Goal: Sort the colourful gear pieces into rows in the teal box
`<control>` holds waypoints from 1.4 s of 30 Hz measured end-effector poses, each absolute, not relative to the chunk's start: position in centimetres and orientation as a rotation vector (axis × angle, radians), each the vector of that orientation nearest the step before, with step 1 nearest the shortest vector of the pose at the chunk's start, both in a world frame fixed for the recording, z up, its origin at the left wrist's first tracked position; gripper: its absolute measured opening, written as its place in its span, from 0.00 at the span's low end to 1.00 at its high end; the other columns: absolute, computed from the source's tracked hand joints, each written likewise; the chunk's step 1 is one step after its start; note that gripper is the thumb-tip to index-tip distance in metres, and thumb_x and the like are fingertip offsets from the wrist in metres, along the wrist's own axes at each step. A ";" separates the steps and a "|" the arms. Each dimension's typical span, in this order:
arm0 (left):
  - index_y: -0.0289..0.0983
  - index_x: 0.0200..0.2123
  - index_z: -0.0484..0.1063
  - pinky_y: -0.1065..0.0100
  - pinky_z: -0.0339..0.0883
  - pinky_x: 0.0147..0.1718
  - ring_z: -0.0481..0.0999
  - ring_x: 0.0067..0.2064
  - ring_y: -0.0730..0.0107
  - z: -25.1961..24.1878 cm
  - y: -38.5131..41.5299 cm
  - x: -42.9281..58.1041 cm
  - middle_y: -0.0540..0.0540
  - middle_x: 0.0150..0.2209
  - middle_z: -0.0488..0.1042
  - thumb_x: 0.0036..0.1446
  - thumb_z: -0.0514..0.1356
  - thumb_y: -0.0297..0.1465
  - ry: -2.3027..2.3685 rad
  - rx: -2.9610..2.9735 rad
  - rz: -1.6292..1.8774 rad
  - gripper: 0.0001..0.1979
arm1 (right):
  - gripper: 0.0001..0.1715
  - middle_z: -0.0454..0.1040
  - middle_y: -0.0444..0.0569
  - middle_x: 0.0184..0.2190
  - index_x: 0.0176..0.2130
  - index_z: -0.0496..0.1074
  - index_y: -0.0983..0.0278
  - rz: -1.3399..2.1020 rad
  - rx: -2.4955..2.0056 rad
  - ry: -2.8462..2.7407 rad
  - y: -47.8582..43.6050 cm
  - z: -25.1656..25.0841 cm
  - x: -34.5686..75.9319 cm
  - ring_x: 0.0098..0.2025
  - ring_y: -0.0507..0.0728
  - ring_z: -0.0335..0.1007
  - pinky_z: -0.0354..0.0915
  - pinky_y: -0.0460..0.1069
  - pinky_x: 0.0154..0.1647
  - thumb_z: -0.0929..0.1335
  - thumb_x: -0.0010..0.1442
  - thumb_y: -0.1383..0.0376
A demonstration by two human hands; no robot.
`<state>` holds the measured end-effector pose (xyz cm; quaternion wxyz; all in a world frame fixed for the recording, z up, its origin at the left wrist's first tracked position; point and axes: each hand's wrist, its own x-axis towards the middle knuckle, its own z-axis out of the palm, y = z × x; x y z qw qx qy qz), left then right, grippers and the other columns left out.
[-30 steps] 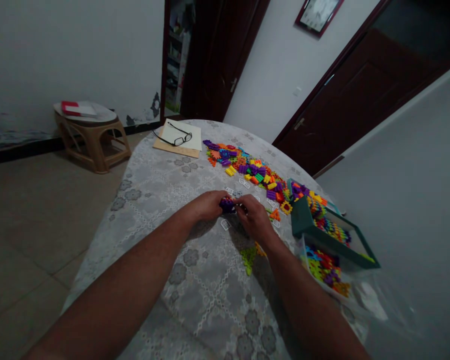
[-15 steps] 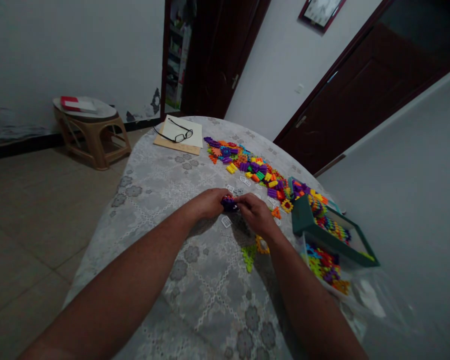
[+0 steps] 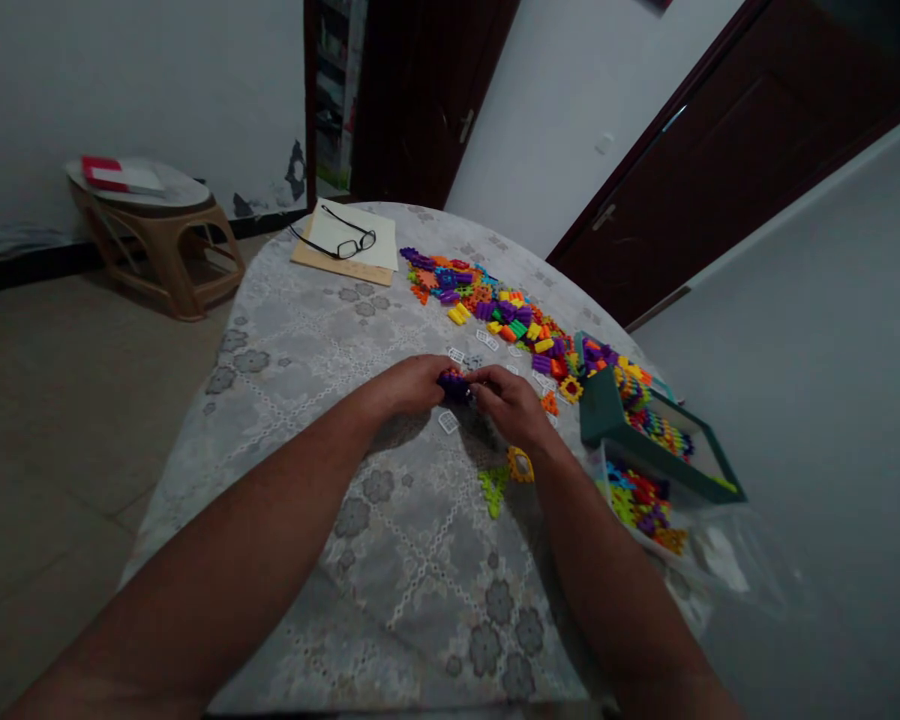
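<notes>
My left hand (image 3: 417,383) is closed around a small purple toy building piece (image 3: 454,384) with some red-orange along its top. From the other side, the pinched fingers of my right hand (image 3: 511,402) meet the same piece at its right end. Whatever is between those right fingertips is too small to make out. Below my right hand a yellow-orange frame-shaped piece (image 3: 520,465) and a lime green triangular piece (image 3: 493,488) lie on the patterned tablecloth (image 3: 412,600). A small white grid piece (image 3: 448,423) rests just under my left fingers.
A long heap of colourful building pieces (image 3: 487,300) runs across the table's far side. At the right stand a green box (image 3: 607,410) and a clear plastic container (image 3: 667,550) of pieces. Black glasses (image 3: 347,248) lie on paper (image 3: 382,235). A stool (image 3: 187,255) stands left.
The view has shifted a little, so the table and its contents appear slightly higher. Both hands stay together at the purple piece, with only slight finger movement.
</notes>
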<state>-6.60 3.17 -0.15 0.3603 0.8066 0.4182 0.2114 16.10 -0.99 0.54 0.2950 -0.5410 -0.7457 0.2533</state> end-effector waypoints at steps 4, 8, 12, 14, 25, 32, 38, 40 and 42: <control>0.43 0.47 0.82 0.61 0.70 0.54 0.80 0.53 0.54 0.0 3.3 -6.5 0.43 0.50 0.86 0.55 0.60 0.19 1.086 2.083 0.519 0.20 | 0.15 0.78 0.47 0.39 0.49 0.82 0.60 0.556 -1.448 -2.002 -1.1 0.4 15.5 0.39 0.57 0.73 0.68 0.50 0.43 0.69 0.68 0.60; 0.43 0.46 0.82 0.62 0.71 0.49 0.81 0.48 0.56 0.1 3.3 -6.4 0.44 0.47 0.86 0.60 0.63 0.25 1.073 2.094 0.488 0.14 | 0.12 0.77 0.47 0.42 0.48 0.82 0.60 0.470 -1.441 -2.005 -1.2 0.2 15.0 0.39 0.56 0.72 0.68 0.50 0.44 0.69 0.68 0.61; 0.43 0.49 0.83 0.60 0.71 0.50 0.82 0.49 0.54 0.1 3.3 -6.5 0.43 0.48 0.86 0.61 0.64 0.26 1.126 2.113 0.524 0.15 | 0.15 0.78 0.49 0.46 0.54 0.80 0.59 0.491 -1.447 -2.012 -2.1 0.6 15.4 0.39 0.56 0.73 0.69 0.50 0.44 0.69 0.71 0.61; 0.43 0.51 0.82 0.60 0.71 0.52 0.81 0.51 0.53 0.1 3.2 -6.5 0.43 0.50 0.86 0.60 0.64 0.25 1.134 2.124 0.523 0.17 | 0.15 0.78 0.51 0.48 0.55 0.79 0.59 0.442 -1.458 -2.053 -3.2 1.6 16.5 0.40 0.56 0.74 0.70 0.51 0.46 0.68 0.72 0.63; 0.43 0.60 0.80 0.59 0.71 0.55 0.82 0.54 0.52 -0.2 3.4 -6.3 0.41 0.56 0.85 0.58 0.67 0.24 1.183 2.110 0.541 0.26 | 0.17 0.76 0.57 0.59 0.60 0.77 0.63 0.343 -1.975 -2.417 -10.4 3.0 23.3 0.57 0.60 0.76 0.69 0.52 0.57 0.69 0.74 0.67; 0.43 0.60 0.80 0.59 0.72 0.56 0.82 0.54 0.54 -0.8 3.7 -6.5 0.41 0.56 0.85 0.57 0.63 0.21 1.120 2.114 0.594 0.28 | 0.06 0.77 0.52 0.45 0.43 0.75 0.64 0.257 -2.031 -2.327 -10.6 1.1 22.6 0.46 0.57 0.74 0.65 0.49 0.47 0.67 0.73 0.70; 0.41 0.61 0.80 0.59 0.73 0.54 0.83 0.52 0.53 -0.6 3.5 -6.6 0.40 0.55 0.86 0.57 0.62 0.22 1.086 2.094 0.580 0.29 | 0.03 0.76 0.46 0.36 0.40 0.71 0.61 0.310 -1.738 -2.206 -10.0 1.9 22.3 0.36 0.55 0.70 0.62 0.49 0.40 0.69 0.70 0.68; 0.41 0.61 0.80 0.58 0.73 0.54 0.83 0.52 0.54 -0.7 3.5 -6.6 0.40 0.55 0.85 0.57 0.61 0.22 1.073 2.095 0.590 0.29 | 0.02 0.76 0.46 0.36 0.41 0.72 0.60 0.307 -1.613 -2.165 -9.2 2.4 21.5 0.35 0.55 0.70 0.62 0.49 0.39 0.69 0.70 0.66; 0.41 0.61 0.80 0.58 0.73 0.55 0.83 0.53 0.53 -0.8 3.5 -6.6 0.40 0.56 0.85 0.56 0.61 0.21 1.067 2.108 0.601 0.29 | 0.01 0.76 0.47 0.36 0.42 0.72 0.60 0.293 -1.527 -2.121 -8.1 2.8 20.4 0.36 0.55 0.70 0.62 0.49 0.39 0.69 0.70 0.65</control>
